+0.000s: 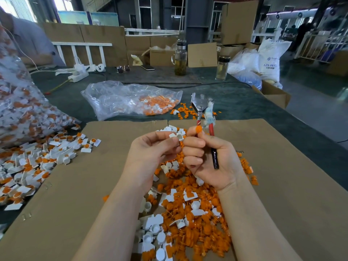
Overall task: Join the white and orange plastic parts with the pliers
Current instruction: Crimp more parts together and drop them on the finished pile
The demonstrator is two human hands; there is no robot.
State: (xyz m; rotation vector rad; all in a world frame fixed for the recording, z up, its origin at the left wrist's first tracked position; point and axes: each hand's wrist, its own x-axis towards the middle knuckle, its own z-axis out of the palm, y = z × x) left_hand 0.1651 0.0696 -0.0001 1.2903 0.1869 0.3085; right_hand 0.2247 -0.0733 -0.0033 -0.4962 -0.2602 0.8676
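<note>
White part (178, 136) pinched in left hand (150, 149) fingertips, mid-scene above cardboard (282, 185) | orange part (198, 129) pinched at right hand (207, 159) fingertips, just right of it (parts apart) | pliers (204, 117) gripped by right fingers, jaws open, pointing far | loose pile (188, 213) near

One head-worn view looks forward and down, close over the cardboard sheet (282, 166); far background perhaps distorted
</note>
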